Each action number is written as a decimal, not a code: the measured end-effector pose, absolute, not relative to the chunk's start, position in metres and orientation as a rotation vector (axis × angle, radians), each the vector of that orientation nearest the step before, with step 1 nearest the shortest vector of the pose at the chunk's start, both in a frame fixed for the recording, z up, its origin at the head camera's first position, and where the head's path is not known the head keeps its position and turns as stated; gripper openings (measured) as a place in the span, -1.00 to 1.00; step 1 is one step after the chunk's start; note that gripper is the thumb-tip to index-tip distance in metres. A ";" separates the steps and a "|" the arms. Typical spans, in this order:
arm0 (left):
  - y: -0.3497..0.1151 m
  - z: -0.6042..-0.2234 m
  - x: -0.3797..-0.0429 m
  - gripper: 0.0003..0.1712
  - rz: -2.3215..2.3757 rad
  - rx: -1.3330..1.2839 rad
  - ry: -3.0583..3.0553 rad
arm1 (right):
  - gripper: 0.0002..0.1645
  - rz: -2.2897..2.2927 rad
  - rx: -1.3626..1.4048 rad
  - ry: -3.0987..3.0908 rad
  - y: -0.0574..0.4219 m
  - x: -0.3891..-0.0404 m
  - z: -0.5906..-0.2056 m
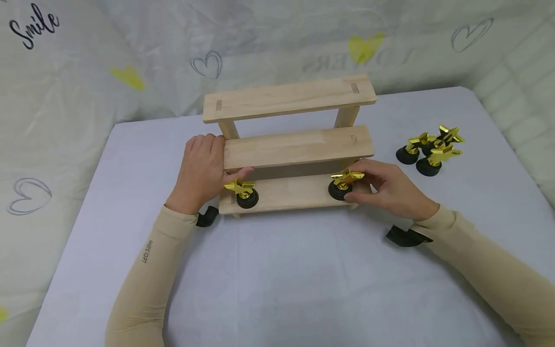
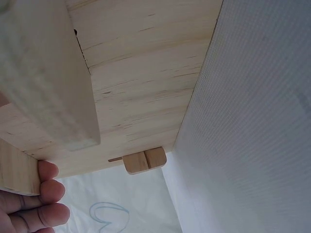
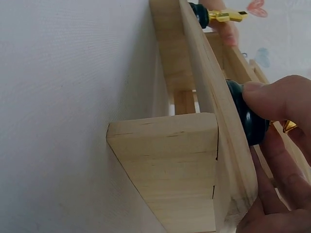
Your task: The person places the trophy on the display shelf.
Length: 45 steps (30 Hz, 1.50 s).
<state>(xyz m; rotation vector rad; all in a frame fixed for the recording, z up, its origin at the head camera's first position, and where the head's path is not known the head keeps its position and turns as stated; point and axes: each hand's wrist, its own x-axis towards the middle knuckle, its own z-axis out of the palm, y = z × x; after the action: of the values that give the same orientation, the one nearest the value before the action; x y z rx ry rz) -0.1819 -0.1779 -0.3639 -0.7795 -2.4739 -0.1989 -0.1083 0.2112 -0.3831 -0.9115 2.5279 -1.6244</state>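
Observation:
A three-tier wooden shelf rack (image 1: 299, 144) stands at the middle of the table. My left hand (image 1: 199, 166) grips the left end of its middle board, and the fingertips (image 2: 52, 213) curl round the wood in the left wrist view. With thumb and fingers, my right hand (image 1: 386, 185) pinches the black base of a gold star trophy (image 1: 340, 188) at the right end of the lowest board. In the right wrist view that base (image 3: 248, 116) sits against the board. Another star trophy (image 1: 246, 196) stands at the lowest board's left end, just below my left thumb.
Several more gold star trophies (image 1: 429, 153) stand grouped on the white table (image 1: 286, 279), right of the rack. A white cloth backdrop (image 1: 277, 43) with printed hearts hangs close behind the rack. Black straps (image 1: 407, 236) show below both wrists.

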 end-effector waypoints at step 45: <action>-0.180 -0.364 -0.180 -0.09 -0.169 -0.790 -2.458 | -0.38 -1.979 -0.824 2.497 0.268 -0.102 -0.350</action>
<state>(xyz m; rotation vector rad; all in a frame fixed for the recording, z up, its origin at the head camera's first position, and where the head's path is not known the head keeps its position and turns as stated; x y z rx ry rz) -0.1804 -0.1795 -0.3638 -0.7904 -2.4583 -0.1691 -0.1018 0.2679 -0.3500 -0.8245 2.4967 -1.9789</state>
